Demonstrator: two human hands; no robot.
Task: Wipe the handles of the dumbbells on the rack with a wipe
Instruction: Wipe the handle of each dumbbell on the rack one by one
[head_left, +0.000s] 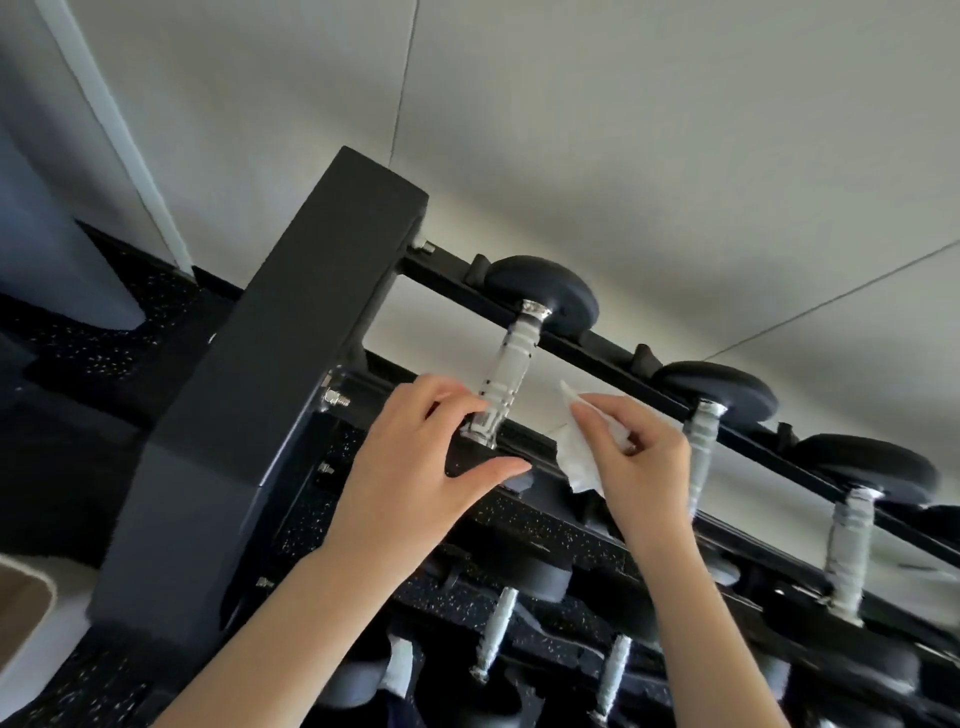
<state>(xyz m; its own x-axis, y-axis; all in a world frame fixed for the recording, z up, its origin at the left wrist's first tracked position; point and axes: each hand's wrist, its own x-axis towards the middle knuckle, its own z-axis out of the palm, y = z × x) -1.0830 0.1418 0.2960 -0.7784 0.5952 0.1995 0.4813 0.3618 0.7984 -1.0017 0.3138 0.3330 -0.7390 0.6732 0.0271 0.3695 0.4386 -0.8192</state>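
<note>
Black steel makes up the rack, whose thick upright post stands at the left and whose two rails run off to the lower right, carrying a row of dumbbells. Nearest the post lies the first dumbbell, its silver ridged handle bridging the two rails and its far black round head resting on the rear rail. The left hand is at the near end of that handle: the fingers curl against the metal just above the collar, and the thumb reaches under the black near head (how firmly it grips cannot be told). The right hand is just to the right, apart from the handle, pinching a white wipe between thumb and fingertips; the crumpled sheet hangs below the fingers and pokes up above them, near the front rail. A second dumbbell sits just behind that hand, and a third dumbbell lies further right. More dumbbells show on a lower tier, above speckled dark flooring. Pale wall panels fill the background.
</note>
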